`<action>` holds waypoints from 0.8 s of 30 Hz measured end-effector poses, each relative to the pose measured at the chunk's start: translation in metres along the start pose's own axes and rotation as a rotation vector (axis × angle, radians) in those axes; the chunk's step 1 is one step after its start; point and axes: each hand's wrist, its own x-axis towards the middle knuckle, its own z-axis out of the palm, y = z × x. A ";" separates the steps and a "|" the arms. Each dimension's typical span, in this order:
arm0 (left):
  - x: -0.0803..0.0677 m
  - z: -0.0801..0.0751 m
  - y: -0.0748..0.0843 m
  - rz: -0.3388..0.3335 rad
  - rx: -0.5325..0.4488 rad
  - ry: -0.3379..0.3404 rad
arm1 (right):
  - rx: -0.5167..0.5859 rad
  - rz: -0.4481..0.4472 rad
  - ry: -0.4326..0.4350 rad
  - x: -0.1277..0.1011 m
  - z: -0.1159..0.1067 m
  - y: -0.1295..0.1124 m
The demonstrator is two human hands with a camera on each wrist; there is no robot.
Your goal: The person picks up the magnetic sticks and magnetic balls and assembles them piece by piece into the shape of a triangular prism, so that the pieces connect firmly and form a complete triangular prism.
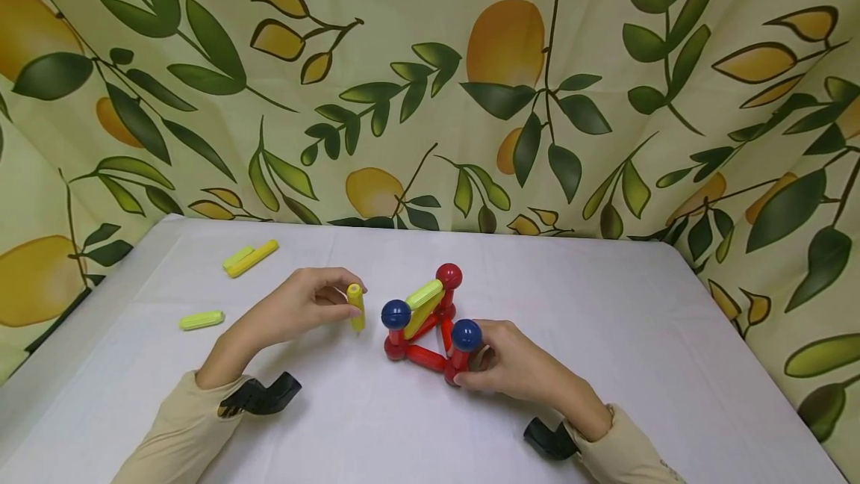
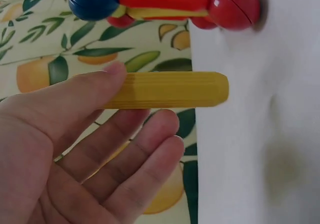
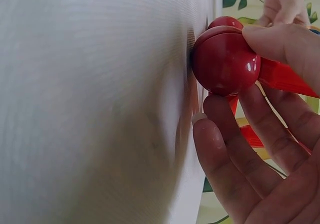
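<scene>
On the white table (image 1: 605, 305) stands a small frame of red rods and balls (image 1: 425, 331), with two blue balls (image 1: 396, 314) and a lime rod (image 1: 423, 296) on top. My left hand (image 1: 344, 303) pinches a yellow rod (image 1: 355, 306) upright just left of the frame. The left wrist view shows that yellow rod (image 2: 170, 90) between thumb and fingers, with the frame's red ball (image 2: 232, 4) just beyond it. My right hand (image 1: 472, 370) grips the frame's near right corner. In the right wrist view, my fingers (image 3: 235, 134) curl round the red ball (image 3: 222, 62) resting on the table.
Two yellow rods (image 1: 251, 258) lie together at the back left, and a lime one (image 1: 201, 320) lies nearer the left edge. A leaf-and-lemon patterned curtain (image 1: 510, 95) encloses the table behind and at both sides.
</scene>
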 end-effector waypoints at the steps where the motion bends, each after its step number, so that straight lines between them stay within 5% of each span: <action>1: -0.001 0.000 0.002 0.008 -0.016 0.006 | -0.001 -0.002 0.000 0.000 0.000 0.000; 10: -0.006 0.000 0.023 0.074 -0.087 0.063 | -0.031 -0.020 0.016 0.000 -0.002 0.002; 24: -0.013 0.005 0.047 0.165 -0.085 0.324 | -0.012 0.001 0.025 0.001 -0.002 0.006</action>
